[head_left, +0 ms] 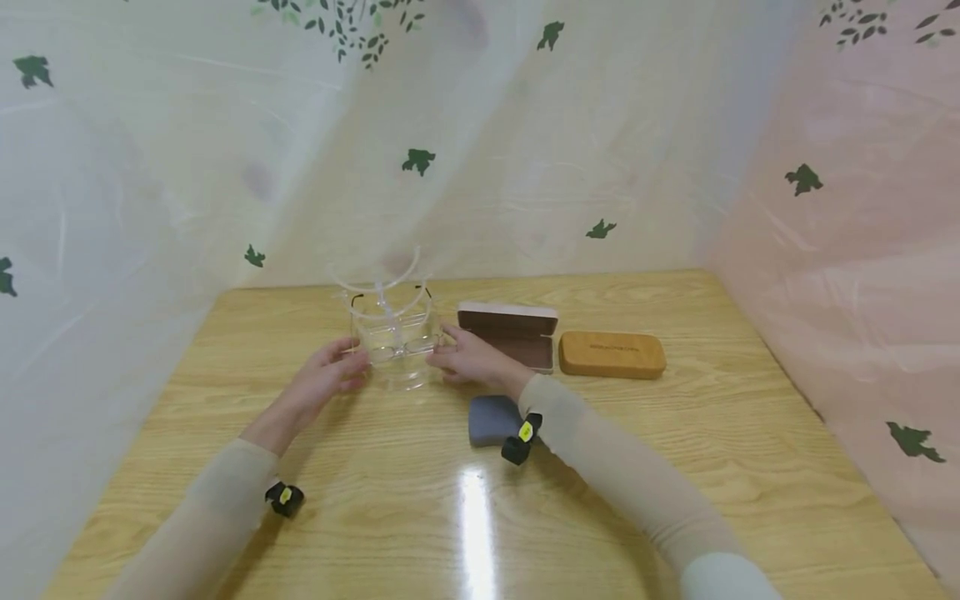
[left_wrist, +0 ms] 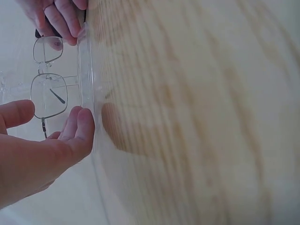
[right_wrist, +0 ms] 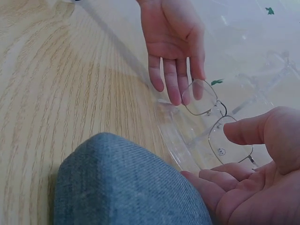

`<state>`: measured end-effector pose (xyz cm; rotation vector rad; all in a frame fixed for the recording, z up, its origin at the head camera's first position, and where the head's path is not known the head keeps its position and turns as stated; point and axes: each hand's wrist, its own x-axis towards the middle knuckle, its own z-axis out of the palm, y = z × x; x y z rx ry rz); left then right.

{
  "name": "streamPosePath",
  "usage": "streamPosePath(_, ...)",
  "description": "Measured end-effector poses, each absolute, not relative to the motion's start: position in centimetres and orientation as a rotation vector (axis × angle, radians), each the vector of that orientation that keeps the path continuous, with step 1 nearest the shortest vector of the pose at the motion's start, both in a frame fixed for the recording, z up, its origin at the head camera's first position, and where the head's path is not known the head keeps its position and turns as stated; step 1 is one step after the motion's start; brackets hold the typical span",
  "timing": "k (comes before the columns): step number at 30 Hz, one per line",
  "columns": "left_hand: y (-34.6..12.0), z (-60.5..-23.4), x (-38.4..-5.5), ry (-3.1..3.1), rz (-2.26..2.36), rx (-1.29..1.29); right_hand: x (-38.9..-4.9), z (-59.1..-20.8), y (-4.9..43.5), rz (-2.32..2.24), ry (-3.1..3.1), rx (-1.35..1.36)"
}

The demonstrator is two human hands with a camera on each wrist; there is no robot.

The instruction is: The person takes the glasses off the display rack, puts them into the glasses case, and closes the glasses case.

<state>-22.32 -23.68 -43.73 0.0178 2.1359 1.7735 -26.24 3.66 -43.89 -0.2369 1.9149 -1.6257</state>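
A pair of thin metal-framed eyeglasses [left_wrist: 49, 95] sits at the lower part of a clear plastic display stand [head_left: 405, 385], lenses toward me and temples pointing back. My left hand [head_left: 326, 375] is at the left side of the frame, thumb tip right at the lens rim and fingers straight beside the hinge. At the other side is my right hand [head_left: 480, 362], its thumb overlapping the lens edge in the right wrist view and its fingers loosely bent below the hinge. A gap shows between thumb and fingers on each hand.
Behind my right hand stands an open glasses case [head_left: 506, 321] with a brown inside. A closed tan case [head_left: 611, 354] lies right of it. Under my right wrist is a blue-grey fabric-covered case [right_wrist: 122, 183]. A patterned curtain [head_left: 525, 150] hangs behind the wooden table [head_left: 375, 500].
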Motion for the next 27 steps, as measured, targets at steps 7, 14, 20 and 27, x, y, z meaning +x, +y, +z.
streamPosePath(7, -23.64, -43.43, -22.23, 2.144, 1.768, 0.023, -26.08, -43.48, 3.77, -1.632, 1.897, -0.218)
streamPosePath(14, -23.59, -43.21, -22.17, 2.149, 1.76, 0.03, -26.22, -43.48, 3.72, -1.627, 1.908, -0.212)
streamPosePath(20, -23.54, -43.16, -22.16, 2.139, 1.757, 0.039, -26.16, -43.3, 3.77, -1.612, 1.926, -0.215)
streamPosePath(27, -23.59, -43.41, -22.09, 2.086, 1.823, 0.041, -26.22, -42.99, 3.89, -1.587, 1.953, -0.247)
